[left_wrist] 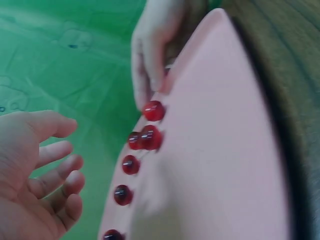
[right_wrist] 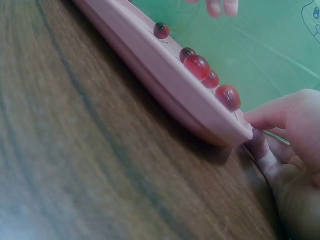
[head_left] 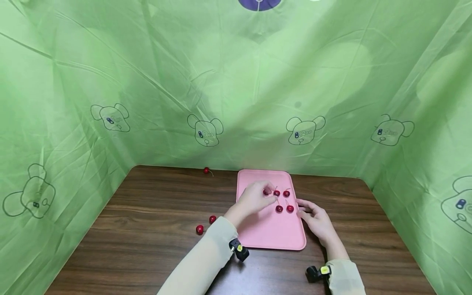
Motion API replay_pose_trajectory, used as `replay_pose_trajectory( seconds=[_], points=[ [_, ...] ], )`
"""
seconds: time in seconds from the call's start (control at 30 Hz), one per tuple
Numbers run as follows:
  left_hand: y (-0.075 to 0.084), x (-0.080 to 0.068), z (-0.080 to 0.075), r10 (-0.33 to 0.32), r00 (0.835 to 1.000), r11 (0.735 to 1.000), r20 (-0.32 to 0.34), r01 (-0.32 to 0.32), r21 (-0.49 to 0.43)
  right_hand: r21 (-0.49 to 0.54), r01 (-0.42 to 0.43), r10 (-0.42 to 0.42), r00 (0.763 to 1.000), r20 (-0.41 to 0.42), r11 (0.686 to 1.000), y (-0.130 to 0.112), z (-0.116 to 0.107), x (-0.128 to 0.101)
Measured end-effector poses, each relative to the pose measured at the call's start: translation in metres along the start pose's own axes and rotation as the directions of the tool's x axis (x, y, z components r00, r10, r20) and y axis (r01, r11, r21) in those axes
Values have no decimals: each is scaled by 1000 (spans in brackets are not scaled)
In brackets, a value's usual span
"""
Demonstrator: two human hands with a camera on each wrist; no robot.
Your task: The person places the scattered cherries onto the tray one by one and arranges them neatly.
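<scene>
A pink tray (head_left: 271, 229) lies on the brown wooden worktop (head_left: 155, 229) with its long axis running from 6 to 12 o'clock, away from the person, one short end toward the green cloth backdrop (head_left: 236, 82). Five cherries (head_left: 279, 208) sit in a loose cluster in the far half of the tray, toward 12 o'clock; their thin stems point mostly away and up, though the fine detail is hard to make out.

The left hand (head_left: 254, 199) hovers over the tray's left-centre, fingers relaxed and slightly curled, its grip released. In the left wrist view the palm (left_wrist: 30, 175) is empty and the fingertips stand just beside the cluster, near the cherry at its 9 o'clock edge. That pose suggests a hand that is arranging or about to pick fruit rather than carrying any.

The right hand (head_left: 317, 219) rests at the tray's right edge, at 3 o'clock. The right wrist view shows its fingers (right_wrist: 272, 115) touching the rim (right_wrist: 220, 127) with the lower ones tucked against the worktop, a light steadying pinch that looks meant to keep the tray from sliding.

Three more cherries lie loose on the worktop: two (head_left: 199, 229) close together at 9 o'clock of the tray, well apart from it, and one (head_left: 206, 170) near the backdrop at 11 o'clock.
</scene>
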State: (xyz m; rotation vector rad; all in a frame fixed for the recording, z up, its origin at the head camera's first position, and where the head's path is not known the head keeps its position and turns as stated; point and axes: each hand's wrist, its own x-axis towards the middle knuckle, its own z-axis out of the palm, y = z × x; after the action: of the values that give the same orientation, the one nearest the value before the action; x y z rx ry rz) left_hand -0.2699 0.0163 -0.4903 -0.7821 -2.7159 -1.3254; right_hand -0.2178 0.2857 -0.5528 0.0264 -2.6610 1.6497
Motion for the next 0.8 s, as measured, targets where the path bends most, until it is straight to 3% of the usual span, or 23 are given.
replay_pose_trajectory(
  seconds=[0.27, 0.53, 0.8],
  points=[
    [-4, -6, -29, 3, 999, 1000, 40, -3, 1, -12, -8, 8, 1000, 8, 1000, -1, -1, -1],
    [-15, -22, -47, 61, 998, 998, -3, -60, 20, -16, -18, 18, 1000, 6, 1000, -3, 0, -3],
    [-31, -46, -70, 4, 999, 1000, -53, -4, -2, 2, -2, 2, 1000, -1, 1000, 0, 1, -1]
  ],
)
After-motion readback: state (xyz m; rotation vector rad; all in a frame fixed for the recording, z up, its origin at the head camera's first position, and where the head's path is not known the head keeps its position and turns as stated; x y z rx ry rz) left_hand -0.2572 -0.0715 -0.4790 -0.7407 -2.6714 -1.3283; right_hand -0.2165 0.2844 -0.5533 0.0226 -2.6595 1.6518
